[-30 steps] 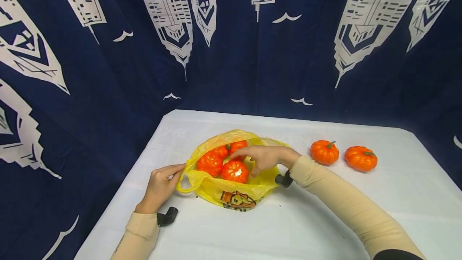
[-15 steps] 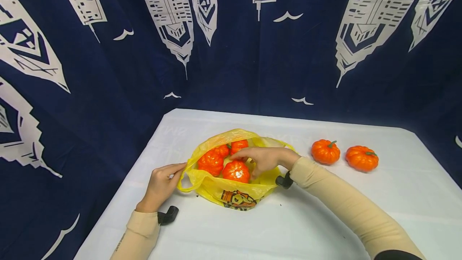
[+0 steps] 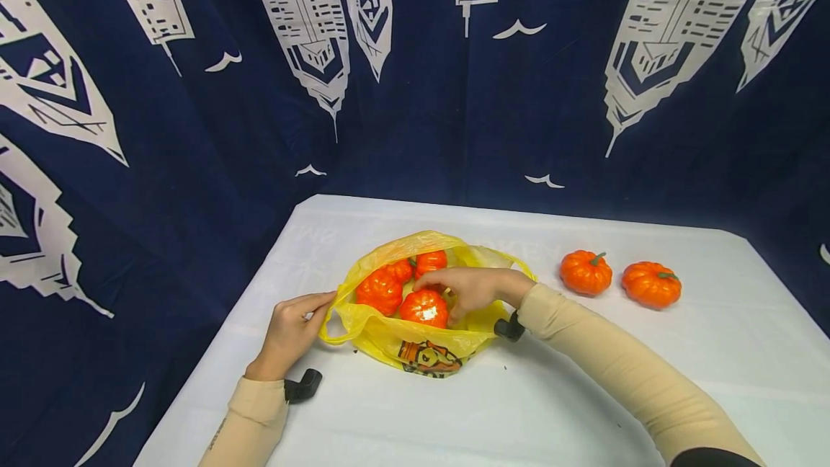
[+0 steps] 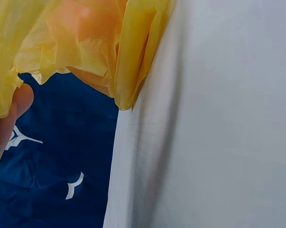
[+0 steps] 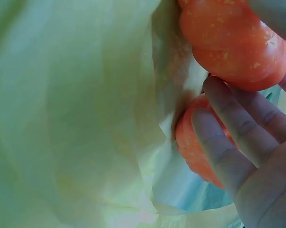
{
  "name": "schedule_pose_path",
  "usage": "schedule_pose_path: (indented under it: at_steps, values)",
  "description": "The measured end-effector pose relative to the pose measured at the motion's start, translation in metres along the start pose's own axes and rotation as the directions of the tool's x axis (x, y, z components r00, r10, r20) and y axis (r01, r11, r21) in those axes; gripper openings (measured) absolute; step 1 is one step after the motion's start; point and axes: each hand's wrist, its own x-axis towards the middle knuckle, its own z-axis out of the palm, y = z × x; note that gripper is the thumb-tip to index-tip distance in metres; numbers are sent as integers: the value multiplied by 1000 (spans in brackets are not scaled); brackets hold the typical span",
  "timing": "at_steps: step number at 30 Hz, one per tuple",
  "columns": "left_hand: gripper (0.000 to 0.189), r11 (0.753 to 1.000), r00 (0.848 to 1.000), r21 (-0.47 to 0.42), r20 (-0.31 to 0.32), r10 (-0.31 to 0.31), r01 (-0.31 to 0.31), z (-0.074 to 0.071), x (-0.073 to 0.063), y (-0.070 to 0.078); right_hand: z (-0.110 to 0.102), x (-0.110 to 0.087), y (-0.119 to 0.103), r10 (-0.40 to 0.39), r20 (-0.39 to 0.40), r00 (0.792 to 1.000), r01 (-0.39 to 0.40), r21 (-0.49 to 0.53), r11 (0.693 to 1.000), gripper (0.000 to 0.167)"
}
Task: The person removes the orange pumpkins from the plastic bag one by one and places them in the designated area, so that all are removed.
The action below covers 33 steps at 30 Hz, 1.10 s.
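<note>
A yellow plastic bag [image 3: 389, 343] lies on the white table with its mouth spread. Several shiny orange toy pumpkins are inside, among them the front pumpkin [image 3: 424, 308], one at the left [image 3: 379, 292] and one at the back [image 3: 431, 262]. My left hand [image 3: 293, 330] pinches the bag's left handle between thumb and fingers. Inside the mouth, my right hand [image 3: 476, 288] reaches round the front pumpkin, thumb on its right side and fingers over its far side. Its fingers [image 5: 224, 152] also lie before another pumpkin [image 5: 193, 142] in the right wrist view.
Two more orange pumpkins, one [image 3: 586, 272] nearer the bag and another [image 3: 651, 285] to its right, sit on the table [image 3: 519, 409]. A dark blue curtain [image 3: 415, 128] with white buildings hangs behind.
My right hand has sunk very slightly toward the front pumpkin. The left hand keeps hold of the handle, and the pumpkins stay where they were.
</note>
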Motion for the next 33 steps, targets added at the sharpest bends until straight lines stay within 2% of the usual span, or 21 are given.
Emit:
schedule_pose_path:
  at_steps: [11, 17, 28, 33]
  values:
    - [30, 1000, 1000, 12, 0, 1, -1, -1, 1, 1, 4, 4, -4, -60, 4, 998, 60, -9, 998, 70]
    - [30, 1000, 1000, 1, 4, -3, 3, -1, 1, 1, 3, 2, -4, -48, -5, 999, 48, -8, 999, 70]
    - [30, 1000, 1000, 8, 2, 8, -8, 0, 0, 0, -12, -14, -3, -55, -78, 995, 53, -19, 998, 67]
    - [29, 1000, 1000, 9, 7, -4, 4, 0, -1, -1, -18, -22, -4, -71, -110, 991, 73, 13, 997, 68]
